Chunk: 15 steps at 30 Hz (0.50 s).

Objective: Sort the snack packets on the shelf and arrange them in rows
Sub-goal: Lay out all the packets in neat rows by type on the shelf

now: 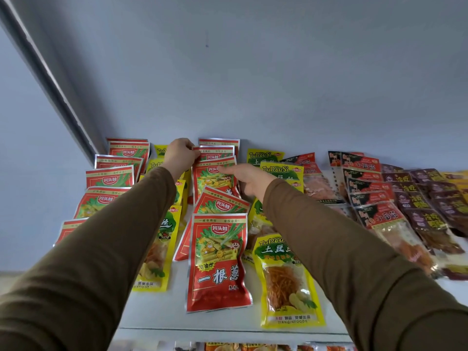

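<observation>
Bare shelf [157, 310] strip at front edge; overlapping packet rows [217, 262] crowding everything up to the wall [253, 84].

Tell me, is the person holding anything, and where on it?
The left hand pinches a red foil snack packet at its upper left corner. The right hand lies open on another.

Plain pale grey-blue wall [253, 72] filled upper half of view, from 10 through 2 o'clock. Small dark mark [207, 43] sat on wall near 12 o'clock. Grey vertical post [48, 79] ran diagonally from 11 o'clock corner down toward centre-left. White shelf board [157, 312] stretched across lower part, front edge [228, 330] at 6 o'clock. Lower shelf level [253, 347] showed faintly beneath. Light soft, even, without hard shadows.
</observation>
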### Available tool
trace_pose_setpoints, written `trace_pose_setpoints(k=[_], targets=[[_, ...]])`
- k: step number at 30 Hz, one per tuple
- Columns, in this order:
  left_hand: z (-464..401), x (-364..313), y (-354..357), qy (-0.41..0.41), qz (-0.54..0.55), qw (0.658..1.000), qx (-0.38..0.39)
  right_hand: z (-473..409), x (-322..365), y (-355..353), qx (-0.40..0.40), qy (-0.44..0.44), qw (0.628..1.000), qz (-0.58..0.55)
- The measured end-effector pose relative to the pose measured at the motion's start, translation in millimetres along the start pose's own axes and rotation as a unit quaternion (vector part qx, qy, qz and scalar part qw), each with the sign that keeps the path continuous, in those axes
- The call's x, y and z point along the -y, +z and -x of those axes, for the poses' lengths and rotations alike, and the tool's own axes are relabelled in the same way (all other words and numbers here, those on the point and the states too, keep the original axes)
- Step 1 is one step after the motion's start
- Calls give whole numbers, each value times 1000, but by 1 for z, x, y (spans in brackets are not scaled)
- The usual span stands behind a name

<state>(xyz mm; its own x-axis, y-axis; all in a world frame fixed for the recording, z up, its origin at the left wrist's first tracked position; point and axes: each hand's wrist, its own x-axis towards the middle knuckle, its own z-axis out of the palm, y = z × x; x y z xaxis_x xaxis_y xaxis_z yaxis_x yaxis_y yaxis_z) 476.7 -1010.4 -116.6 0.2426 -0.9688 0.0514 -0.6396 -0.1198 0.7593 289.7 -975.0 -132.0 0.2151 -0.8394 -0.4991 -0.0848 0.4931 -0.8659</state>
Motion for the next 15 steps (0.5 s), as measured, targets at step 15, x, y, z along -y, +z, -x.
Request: trace_pose_setpoints(k=[15], targets=[[163,-13,-39,259,-136,956,21,8,2,8,-5,-17,1000,13]])
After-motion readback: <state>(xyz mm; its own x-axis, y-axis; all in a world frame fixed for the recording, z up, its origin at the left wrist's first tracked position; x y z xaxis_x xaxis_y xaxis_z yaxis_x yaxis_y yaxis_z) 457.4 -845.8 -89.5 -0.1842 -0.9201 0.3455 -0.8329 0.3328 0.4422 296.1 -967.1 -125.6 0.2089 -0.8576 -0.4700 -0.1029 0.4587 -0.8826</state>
